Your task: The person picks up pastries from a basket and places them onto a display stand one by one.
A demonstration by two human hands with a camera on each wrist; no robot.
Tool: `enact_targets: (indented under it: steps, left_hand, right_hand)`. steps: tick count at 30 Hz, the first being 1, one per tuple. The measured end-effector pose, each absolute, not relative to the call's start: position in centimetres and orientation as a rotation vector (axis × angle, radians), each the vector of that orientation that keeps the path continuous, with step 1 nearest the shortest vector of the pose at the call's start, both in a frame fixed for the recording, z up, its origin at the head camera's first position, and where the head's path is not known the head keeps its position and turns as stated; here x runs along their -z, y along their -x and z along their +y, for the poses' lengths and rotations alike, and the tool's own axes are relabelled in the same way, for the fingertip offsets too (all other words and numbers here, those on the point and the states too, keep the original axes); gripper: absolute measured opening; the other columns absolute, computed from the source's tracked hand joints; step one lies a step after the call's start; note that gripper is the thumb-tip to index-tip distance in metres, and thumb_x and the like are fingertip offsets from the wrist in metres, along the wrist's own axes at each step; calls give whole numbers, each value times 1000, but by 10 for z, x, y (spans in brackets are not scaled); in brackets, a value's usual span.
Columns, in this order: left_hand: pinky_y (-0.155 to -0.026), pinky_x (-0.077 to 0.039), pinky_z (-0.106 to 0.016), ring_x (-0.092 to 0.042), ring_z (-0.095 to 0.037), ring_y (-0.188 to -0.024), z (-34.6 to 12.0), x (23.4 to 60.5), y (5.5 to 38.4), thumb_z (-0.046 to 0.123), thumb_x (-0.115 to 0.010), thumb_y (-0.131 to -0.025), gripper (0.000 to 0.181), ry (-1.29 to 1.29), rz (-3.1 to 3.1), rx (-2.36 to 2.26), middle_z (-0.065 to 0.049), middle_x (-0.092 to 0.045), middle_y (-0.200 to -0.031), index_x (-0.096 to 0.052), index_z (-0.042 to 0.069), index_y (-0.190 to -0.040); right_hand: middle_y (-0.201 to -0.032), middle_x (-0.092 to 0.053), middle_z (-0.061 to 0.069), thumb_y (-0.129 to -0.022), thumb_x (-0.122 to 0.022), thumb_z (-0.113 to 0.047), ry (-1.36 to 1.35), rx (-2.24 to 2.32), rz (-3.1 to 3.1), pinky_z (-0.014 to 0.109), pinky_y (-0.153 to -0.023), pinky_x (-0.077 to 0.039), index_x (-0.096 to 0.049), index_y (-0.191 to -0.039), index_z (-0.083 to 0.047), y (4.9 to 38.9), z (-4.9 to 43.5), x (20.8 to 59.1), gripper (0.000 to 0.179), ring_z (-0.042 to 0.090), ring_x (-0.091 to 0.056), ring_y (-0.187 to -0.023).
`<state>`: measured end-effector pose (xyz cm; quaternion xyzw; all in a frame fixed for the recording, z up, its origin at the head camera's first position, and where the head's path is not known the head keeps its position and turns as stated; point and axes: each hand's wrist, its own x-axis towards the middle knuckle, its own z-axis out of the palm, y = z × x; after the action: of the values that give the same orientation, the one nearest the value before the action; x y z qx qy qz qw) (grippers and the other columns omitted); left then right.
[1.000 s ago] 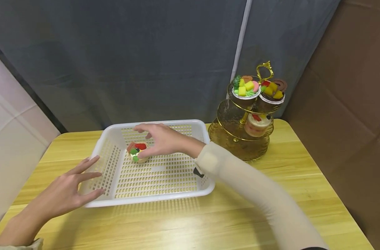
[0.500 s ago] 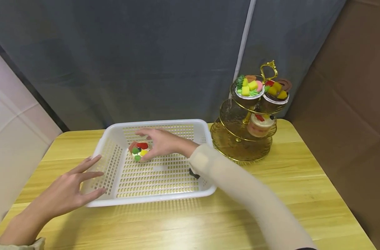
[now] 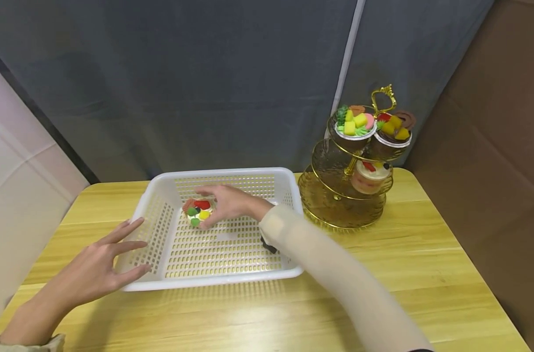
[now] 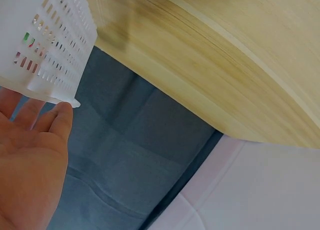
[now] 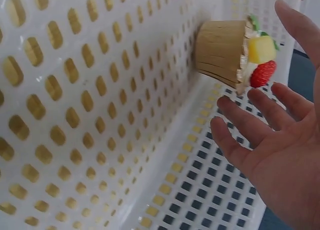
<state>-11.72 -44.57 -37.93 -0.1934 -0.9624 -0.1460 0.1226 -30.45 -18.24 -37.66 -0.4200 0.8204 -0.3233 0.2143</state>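
Note:
A toy cupcake (image 3: 198, 211) stands in the far left part of a white plastic basket (image 3: 214, 279). In the right wrist view the cupcake (image 5: 221, 51) has a tan pleated cup topped with a red strawberry, a yellow cube and green bits. My right hand (image 3: 232, 201) reaches into the basket, thumb and fingers spread around the cupcake's right side; the right wrist view shows a gap between them and it. My left hand (image 3: 100, 264) is at the basket's left rim, fingers spread; in the left wrist view its fingertips (image 4: 62, 108) meet the rim.
A three-tier gold-edged stand (image 3: 337, 215) is right of the basket. Two dark-cupped toy cupcakes sit on its top tier, including one with yellow cubes (image 3: 355, 124); a pale layered one (image 3: 369, 177) is on the middle tier. Grey cloth (image 3: 205, 88) hangs behind the table.
The head view has turned slightly left, shifting the scene right. My right hand has sunk a little lower beside the cupcake. My left hand stays at the rim.

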Motion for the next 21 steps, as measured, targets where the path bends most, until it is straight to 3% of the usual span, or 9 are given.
enact_targets:
  steps: [9,15,21]
  left_hand:
    - [-75,-49,-65,-43,-45,-136,-444,379,118,32,-88,-72,47,561,-2807,433,-12,-46,-151,-75,4,-107]
    - [-73,-50,-63,-42,-42,-138,-444,380,118,32,-89,-71,46,566,-2803,430,-12,-46,-151,-76,5,-107]
    - [-71,-50,-62,-41,-39,-139,-445,379,118,31,-89,-71,46,564,-2804,426,-11,-47,-150,-75,6,-107]
  right_hand:
    - [-149,-49,2,-77,-85,-34,1106,840,2324,27,-97,-43,-41,-152,-19,307,-189,386,88,15,-53,-126]
    - [-147,-50,3,-78,-84,-31,1122,780,2361,23,-98,-41,-41,-152,-15,307,-195,389,87,15,-51,-126]
    - [-138,-56,2,-79,-83,-30,1160,728,2424,19,-91,-40,-45,-149,-10,307,-201,391,82,10,-54,-113]
